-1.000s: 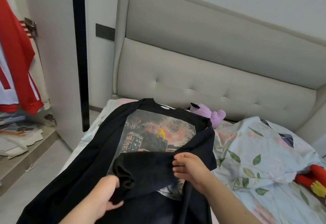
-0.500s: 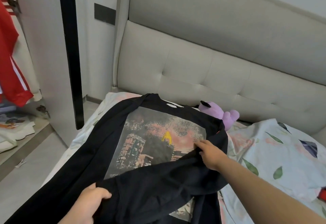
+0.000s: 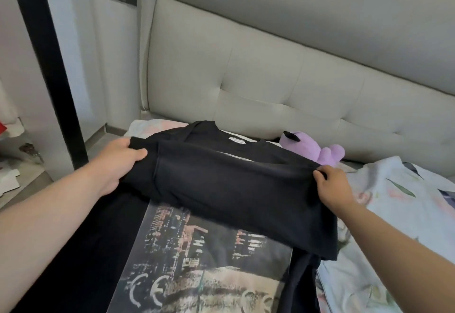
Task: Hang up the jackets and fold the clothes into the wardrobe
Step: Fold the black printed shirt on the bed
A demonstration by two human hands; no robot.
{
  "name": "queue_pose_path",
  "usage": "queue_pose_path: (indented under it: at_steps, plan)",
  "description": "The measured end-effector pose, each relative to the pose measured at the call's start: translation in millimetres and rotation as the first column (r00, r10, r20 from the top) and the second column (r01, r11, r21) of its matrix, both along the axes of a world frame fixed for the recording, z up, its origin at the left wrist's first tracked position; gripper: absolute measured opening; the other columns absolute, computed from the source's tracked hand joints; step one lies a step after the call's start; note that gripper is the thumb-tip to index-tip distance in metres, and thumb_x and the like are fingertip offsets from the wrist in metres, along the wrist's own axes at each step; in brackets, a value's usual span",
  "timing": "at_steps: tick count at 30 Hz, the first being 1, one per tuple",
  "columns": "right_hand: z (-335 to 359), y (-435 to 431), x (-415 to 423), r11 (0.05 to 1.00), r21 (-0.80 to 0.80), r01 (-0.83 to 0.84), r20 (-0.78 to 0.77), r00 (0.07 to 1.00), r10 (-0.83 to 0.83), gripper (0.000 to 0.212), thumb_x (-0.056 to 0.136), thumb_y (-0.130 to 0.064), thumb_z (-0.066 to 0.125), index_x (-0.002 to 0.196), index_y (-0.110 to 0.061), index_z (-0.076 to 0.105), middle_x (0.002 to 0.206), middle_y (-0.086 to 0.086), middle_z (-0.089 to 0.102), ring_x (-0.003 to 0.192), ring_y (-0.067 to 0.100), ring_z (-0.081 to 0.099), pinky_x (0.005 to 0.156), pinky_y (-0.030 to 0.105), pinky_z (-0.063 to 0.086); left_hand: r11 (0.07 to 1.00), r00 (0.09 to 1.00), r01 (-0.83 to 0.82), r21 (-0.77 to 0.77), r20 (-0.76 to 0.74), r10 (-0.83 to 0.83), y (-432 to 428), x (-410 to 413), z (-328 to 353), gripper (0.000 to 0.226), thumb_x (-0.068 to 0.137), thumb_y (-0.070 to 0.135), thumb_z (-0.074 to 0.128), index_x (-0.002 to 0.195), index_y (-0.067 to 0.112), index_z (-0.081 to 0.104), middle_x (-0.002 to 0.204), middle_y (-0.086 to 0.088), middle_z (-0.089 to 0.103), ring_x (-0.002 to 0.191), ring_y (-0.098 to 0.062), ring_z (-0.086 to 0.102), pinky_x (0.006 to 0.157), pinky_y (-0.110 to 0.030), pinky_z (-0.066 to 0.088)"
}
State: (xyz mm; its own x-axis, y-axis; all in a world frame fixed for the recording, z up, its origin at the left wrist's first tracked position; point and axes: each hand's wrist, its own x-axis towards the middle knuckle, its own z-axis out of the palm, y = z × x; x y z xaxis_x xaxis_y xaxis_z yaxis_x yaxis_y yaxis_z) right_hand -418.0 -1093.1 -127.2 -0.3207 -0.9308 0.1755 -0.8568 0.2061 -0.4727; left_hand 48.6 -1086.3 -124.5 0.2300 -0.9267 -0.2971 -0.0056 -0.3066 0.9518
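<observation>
Your left hand [image 3: 118, 162] grips one end of a folded-over band of the black T-shirt [image 3: 221, 184], thumb on top. Your right hand [image 3: 334, 187] pinches the other end. The band stretches between your hands, across the shirt's printed front, which lies on the bed [image 3: 406, 216] below your wrists. A purple plush toy [image 3: 317, 147] sits just beyond your right hand.

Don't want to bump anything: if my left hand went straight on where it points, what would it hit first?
Beyond the black T-shirt it grips, the left hand would probably meet the padded headboard first, passing left of the purple plush toy; depth is hard to judge.
</observation>
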Motion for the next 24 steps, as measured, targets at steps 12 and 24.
queue_pose_path:
  at_steps: [12,24]
  plan:
    - [-79,68,10,0.95,-0.001,0.314,0.134,0.941,-0.311,0.045,0.098,-0.022,0.053,0.142,-0.014,0.046,0.133,0.024,0.053,0.119,0.044,0.051,0.102,0.053,0.042,0.998,0.967,-0.024,-0.066,0.251,0.04,-8,-8,-46,0.008,0.093,0.005,0.058,0.093,0.011,0.062,0.096,-0.013,0.069,0.091,-0.032,0.066,0.086,-0.048,0.054]
    - [-41,46,145,0.914,-0.227,-0.337,-0.416,0.882,0.222,0.051,0.087,-0.041,0.045,0.129,-0.018,0.063,0.146,0.019,0.047,0.134,0.039,0.043,0.113,0.051,0.027,0.997,0.736,0.073,-0.041,0.677,-0.026,-21,1,-51,0.02,0.094,0.021,0.059,0.089,0.002,0.063,0.084,-0.01,0.063,0.084,-0.029,0.06,0.07,-0.038,0.048]
